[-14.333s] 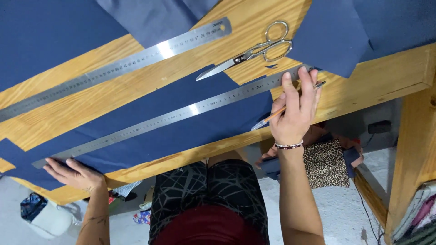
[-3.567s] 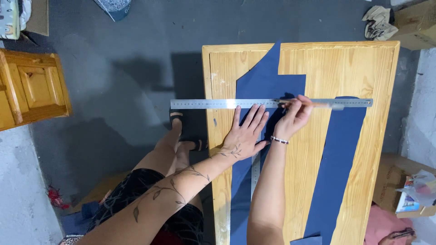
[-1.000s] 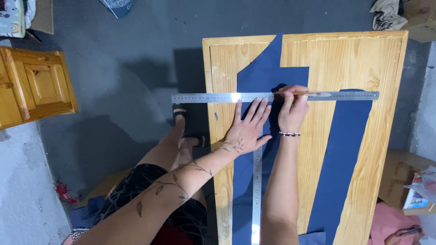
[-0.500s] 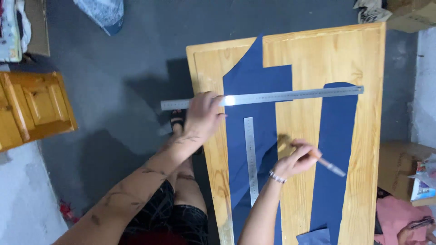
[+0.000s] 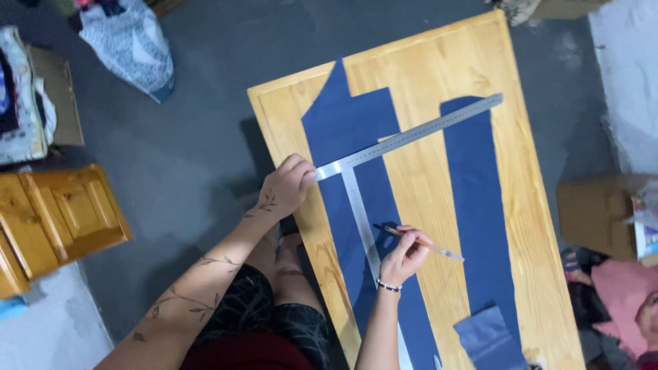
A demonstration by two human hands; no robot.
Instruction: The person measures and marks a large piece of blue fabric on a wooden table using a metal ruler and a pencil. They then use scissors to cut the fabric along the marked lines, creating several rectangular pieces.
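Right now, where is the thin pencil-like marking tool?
In the head view, the thin marking tool is in the right hand, angled over the wooden table between the two blue fabric strips, right of the shorter steel ruler.

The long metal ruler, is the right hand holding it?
No, the right hand holds a pencil; the left hand grips the long metal ruler.

Navy blue fabric strips [image 5: 356, 137], honey-yellow pine table [image 5: 439, 62], silver steel rulers [image 5: 411, 133], dark grey floor [image 5: 205, 82], vine tattoo on left forearm [image 5: 199, 288], orange-brown wooden cabinet [image 5: 62, 219]
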